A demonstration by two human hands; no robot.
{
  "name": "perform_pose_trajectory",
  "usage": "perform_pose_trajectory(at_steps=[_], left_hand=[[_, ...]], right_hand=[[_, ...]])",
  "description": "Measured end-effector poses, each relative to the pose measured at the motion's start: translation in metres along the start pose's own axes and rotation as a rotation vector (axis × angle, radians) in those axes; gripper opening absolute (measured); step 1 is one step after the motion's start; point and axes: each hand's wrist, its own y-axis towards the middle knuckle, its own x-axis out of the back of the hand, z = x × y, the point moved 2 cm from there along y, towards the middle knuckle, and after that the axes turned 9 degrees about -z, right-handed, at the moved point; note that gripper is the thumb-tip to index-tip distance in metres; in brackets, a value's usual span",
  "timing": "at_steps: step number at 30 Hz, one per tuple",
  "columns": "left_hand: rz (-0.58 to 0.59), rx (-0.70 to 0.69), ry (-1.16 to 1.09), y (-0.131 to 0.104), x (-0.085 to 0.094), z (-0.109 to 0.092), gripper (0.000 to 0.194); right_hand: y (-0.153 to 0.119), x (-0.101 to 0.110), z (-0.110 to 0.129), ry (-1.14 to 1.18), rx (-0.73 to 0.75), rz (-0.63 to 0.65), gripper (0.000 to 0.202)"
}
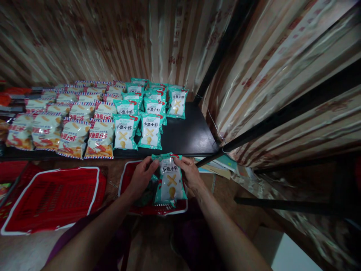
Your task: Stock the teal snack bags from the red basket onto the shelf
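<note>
Between my two hands a teal and white snack bag (170, 180) is held upright, its printed front facing me. My left hand (143, 174) grips the bag's upper left edge, thumb on the front. At the upper right edge, my right hand (189, 172) pinches it with the thumb in front. Below the bag is a red basket (124, 177) with a white rim; dark teal packaging shows inside, too dim to make out. More teal snack bags (150, 130) stand in rows on the black shelf (188, 137) just beyond my hands.
Red-and-white snack bags (100, 139) fill the shelf's left part in several rows. A second red basket (56, 197) lies at the lower left. Black metal posts (270, 113) slant across the right side. A striped curtain (113, 41) hangs behind.
</note>
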Motion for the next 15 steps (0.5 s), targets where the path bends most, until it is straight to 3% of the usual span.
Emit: perform_pose_trajectory(at_steps=[11, 15], left_hand=[[0.237, 0.063, -0.074, -0.013, -0.014, -0.002, 0.057], [0.171, 0.050, 0.054, -0.018, -0.019, 0.000, 0.060]], right_hand=[[0.002, 0.004, 0.009, 0.082, 0.081, -0.136, 0.031], [0.005, 0.007, 0.007, 0.092, 0.121, -0.191, 0.032]])
